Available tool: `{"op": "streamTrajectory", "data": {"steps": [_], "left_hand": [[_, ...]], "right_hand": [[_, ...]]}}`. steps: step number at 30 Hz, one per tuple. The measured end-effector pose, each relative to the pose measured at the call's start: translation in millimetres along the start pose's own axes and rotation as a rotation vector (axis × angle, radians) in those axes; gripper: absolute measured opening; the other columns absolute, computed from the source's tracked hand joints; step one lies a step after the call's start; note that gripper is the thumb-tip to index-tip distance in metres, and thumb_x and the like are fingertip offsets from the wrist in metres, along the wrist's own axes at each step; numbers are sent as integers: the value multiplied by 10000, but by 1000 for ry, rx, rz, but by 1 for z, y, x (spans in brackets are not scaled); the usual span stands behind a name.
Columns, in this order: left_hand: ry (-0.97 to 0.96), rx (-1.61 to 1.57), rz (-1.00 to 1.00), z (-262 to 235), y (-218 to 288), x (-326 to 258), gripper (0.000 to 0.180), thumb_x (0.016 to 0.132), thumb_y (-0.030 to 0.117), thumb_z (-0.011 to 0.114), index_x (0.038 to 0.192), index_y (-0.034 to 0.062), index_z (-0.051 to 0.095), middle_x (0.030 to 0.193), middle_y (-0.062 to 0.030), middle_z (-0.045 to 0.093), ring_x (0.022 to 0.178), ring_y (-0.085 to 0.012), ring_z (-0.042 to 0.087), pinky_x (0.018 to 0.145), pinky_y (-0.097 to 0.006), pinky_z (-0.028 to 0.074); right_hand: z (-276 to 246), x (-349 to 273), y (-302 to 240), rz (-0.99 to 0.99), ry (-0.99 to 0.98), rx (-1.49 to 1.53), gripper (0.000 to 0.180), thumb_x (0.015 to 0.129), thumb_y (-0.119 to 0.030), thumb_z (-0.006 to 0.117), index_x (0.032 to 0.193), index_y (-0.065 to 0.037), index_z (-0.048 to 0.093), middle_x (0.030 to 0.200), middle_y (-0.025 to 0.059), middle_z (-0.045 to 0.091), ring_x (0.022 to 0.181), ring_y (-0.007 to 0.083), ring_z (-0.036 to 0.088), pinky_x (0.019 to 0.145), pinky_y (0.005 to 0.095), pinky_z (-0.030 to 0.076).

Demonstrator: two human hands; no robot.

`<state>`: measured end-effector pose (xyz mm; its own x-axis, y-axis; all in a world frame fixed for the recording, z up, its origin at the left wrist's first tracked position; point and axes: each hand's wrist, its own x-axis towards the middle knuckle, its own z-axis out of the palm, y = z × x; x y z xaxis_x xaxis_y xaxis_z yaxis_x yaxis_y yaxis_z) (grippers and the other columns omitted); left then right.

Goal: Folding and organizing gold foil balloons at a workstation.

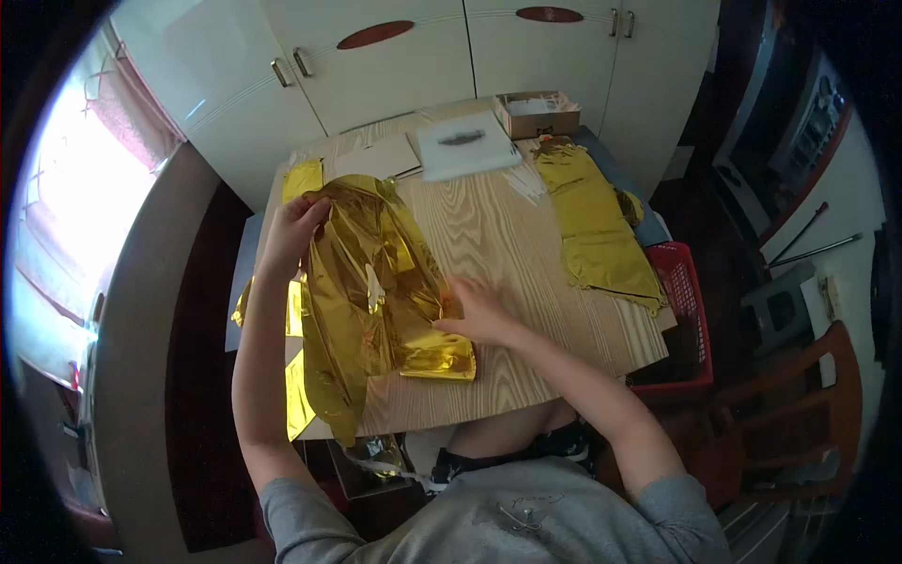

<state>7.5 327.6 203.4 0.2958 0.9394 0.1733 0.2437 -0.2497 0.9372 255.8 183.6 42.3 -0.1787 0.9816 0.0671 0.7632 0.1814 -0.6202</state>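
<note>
A large crinkled sheet of gold foil film (352, 273) spreads over the left part of the wooden table, with its lower end hanging past the near edge. At its far left corner, my left hand (299, 226) is closed, pinching the film between thumb and fingers. My right hand (481, 313) is at the film's right edge, thumb and fingers apart, the thumb touching or very near the foil; the fingertips are slightly blurred. A small pale piece (374, 287) shows in the middle of the film. Below it lies a shiny folded part (440, 362).
Flattened gold foil pieces (601, 226) are stacked along the table's right side. Towards the back are a white sheet (465, 146), a cardboard box (537, 115) and thin white strips (526, 183). A red plastic basket (700, 324) stands beyond the right edge, near a wooden chair (799, 414).
</note>
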Motion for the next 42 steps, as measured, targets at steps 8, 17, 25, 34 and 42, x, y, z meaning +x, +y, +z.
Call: {"op": "streamTrajectory", "data": {"steps": [8, 17, 25, 34, 42], "left_hand": [[-21, 141, 26, -20, -23, 19, 269, 951, 194, 594, 1040, -57, 631, 915, -55, 662, 790, -105, 600, 712, -257, 488], [-43, 582, 121, 96, -85, 40, 398, 840, 249, 647, 1153, 9, 595, 874, -183, 686, 815, -339, 665, 736, -394, 515], [-512, 1002, 453, 186, -69, -68, 747, 863, 545, 566, 1449, 132, 357, 1503, -185, 317, 1388, -421, 266, 1102, -597, 220], [-609, 1027, 484, 186, -92, -62, 794, 837, 654, 496, 1480, 219, 330, 1551, -120, 264, 1424, -418, 196, 1095, -673, 133], [-598, 1015, 471, 179, -102, -54, 857, 812, 670, 514, 1494, 197, 299, 1552, -130, 259, 1426, -415, 196, 1091, -673, 130]], "right_hand": [[-52, -26, 2, 147, 216, 543, 346, 914, -294, 606, 1072, 13, 624, 857, 160, 686, 797, 259, 664, 709, 392, 504], [-120, -53, 96, 345, 38, 563, 168, 924, -144, 599, 938, 18, 638, 822, 36, 656, 715, 94, 585, 644, 255, 470], [-114, -69, 113, 379, 100, 64, 271, 844, -264, 668, 907, -2, 640, 791, 142, 657, 736, 281, 638, 678, 373, 484], [-151, -98, 150, 124, 446, -175, 474, 820, -374, 697, 1191, -90, 616, 1248, 123, 567, 1166, 293, 529, 963, 404, 440], [-132, -94, 199, 132, 287, -361, 439, 887, -377, 611, 1249, -129, 625, 1395, 86, 510, 1342, 277, 406, 1087, 405, 336]]}}
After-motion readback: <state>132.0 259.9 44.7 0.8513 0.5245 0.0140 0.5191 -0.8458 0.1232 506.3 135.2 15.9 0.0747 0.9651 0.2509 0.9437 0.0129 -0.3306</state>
